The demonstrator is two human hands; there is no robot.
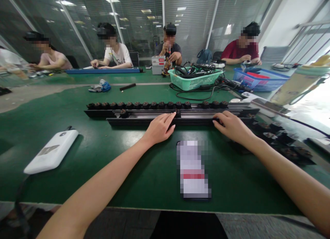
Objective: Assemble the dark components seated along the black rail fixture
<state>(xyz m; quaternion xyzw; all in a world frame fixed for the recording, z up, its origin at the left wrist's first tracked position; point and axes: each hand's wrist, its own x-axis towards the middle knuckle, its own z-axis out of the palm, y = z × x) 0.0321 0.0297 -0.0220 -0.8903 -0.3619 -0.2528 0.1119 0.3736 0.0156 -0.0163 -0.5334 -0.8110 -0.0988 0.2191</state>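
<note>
Two long black rails lie side by side across the green table. The nearer rail has a bright metal channel with a round black part near its left end. My left hand rests at the middle of this rail, fingers at a small dark part in the channel, partly hidden by the fingertips. Further right, my right hand has its fingers curled round a small black piece at the rail's front edge. A row of several round black parts sits along the farther rail.
Several black parts lie right of my right hand. A phone is in front, a white power bank at left. Green basket and blue basket stand behind. People sit across the table.
</note>
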